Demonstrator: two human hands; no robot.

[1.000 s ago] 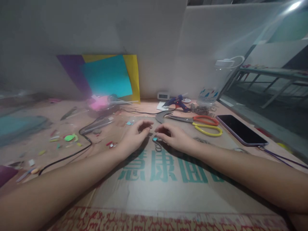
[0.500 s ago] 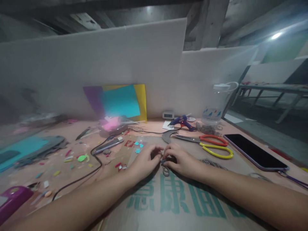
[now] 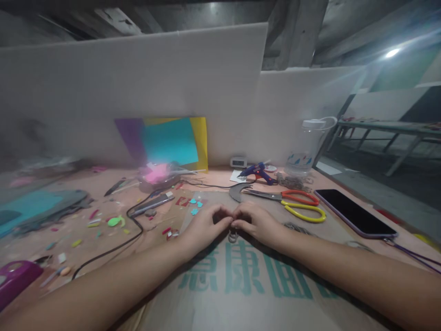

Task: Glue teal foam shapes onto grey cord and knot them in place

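- Grey loop (image 3: 233,236), a small one, and it's right in the middle of the action: lying low over the cardboard (image 3: 213,315), just beneath the meeting fingertips, its rounded end poking out on the wearer's side.
- Its upper end disappears behind the thumbs, so how far it runs up between the fingers is hidden.
- Left hand (image 3: 207,229) comes in from one side, fingers curled over, thumb stretched toward the index tip.
- Right hand (image 3: 258,225) mirrors it, fingers bent, thumb tucked in close below them.
- The two sets of fingertips come together directly above that loop, touching or very nearly so!
- Is either hand pinching the loop? Cannot tell; the fingers cover the spot.
- Beyond the hands, a curved grey piece (image 3: 236,192) sits by the blade tips of the scissors (image 3: 275,197), red and yellow handles pointing off to the right.
- Nearer the right wrist, a tangle of grey loops (image 3: 296,228), with the phone (image 3: 354,213) farther right.
- Over by the left hand, little blue cut-outs (image 3: 194,211) lie scattered, just past the knuckles.
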